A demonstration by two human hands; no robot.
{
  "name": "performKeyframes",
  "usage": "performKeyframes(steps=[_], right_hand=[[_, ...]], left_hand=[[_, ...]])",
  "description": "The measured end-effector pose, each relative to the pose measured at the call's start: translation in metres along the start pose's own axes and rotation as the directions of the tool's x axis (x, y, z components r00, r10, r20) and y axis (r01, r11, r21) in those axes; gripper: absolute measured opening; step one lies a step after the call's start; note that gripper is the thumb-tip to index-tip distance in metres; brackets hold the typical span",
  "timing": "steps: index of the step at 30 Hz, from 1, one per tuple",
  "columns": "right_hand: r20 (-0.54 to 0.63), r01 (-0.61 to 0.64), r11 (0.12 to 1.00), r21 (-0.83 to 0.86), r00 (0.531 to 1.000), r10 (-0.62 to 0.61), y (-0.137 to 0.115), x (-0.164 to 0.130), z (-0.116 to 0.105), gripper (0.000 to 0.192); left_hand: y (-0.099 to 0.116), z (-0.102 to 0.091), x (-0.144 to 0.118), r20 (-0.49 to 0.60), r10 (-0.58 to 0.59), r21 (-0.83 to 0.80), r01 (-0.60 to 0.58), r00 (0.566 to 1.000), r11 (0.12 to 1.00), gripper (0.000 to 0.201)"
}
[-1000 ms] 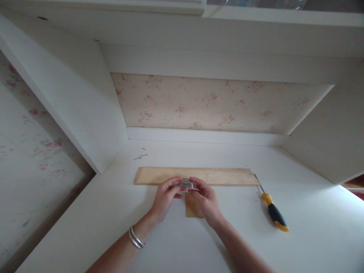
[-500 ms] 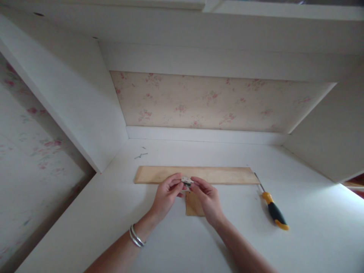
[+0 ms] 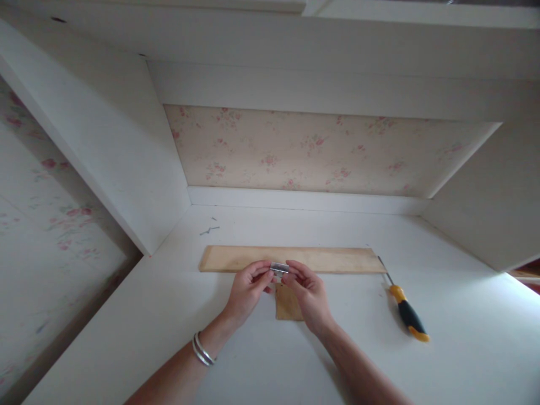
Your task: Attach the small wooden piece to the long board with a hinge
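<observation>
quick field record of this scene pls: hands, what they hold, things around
left hand: pinches the small metal piece
right hand: pinches the same piece from the other side
under the hands: small wood piece
behind: long wood strip
to the right: screwdriver, lying flat
far left: loose screws
surface: white shelf

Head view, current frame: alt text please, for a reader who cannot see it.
Two bare hands, left hand and right hand, pinch a small metal piece between them above a white shelf. Behind lies a long wooden strip, with a yellow-and-black screwdriver to its right.
</observation>
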State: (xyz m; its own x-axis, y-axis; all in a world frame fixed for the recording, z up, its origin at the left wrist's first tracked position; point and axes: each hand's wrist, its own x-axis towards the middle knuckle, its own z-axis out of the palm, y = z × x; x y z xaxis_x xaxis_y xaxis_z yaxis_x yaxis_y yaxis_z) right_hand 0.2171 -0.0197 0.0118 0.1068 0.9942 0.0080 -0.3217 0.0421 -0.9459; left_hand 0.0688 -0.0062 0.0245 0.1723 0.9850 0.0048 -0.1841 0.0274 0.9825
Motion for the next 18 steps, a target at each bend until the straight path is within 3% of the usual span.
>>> performKeyframes(steps=[6, 11, 18], right_hand=[[0.005, 0.019, 1.000, -0.023, 1.000, -0.019, 0.0026, 0.0004, -0.0010, 0.031], [0.017, 0.097, 0.990, -0.103, 0.995, -0.096, 0.0044, 0.0008, -0.0043, 0.009], [0.025, 0.149, 0.981, -0.121, 0.989, -0.147, 0.0087, 0.0036, -0.0075, 0.004]], left_hand=[[-0.0034, -0.0004, 0.0014, -0.014, 0.003, 0.031, -0.003, 1.000, 0.999, 0.034], [-0.0074, -0.0021, 0.0024, -0.003, 0.020, 0.048, -0.019, 1.000, 0.999, 0.028], [-0.0056, -0.0014, 0.0019, -0.009, 0.008, -0.015, -0.008, 1.000, 1.000, 0.039]])
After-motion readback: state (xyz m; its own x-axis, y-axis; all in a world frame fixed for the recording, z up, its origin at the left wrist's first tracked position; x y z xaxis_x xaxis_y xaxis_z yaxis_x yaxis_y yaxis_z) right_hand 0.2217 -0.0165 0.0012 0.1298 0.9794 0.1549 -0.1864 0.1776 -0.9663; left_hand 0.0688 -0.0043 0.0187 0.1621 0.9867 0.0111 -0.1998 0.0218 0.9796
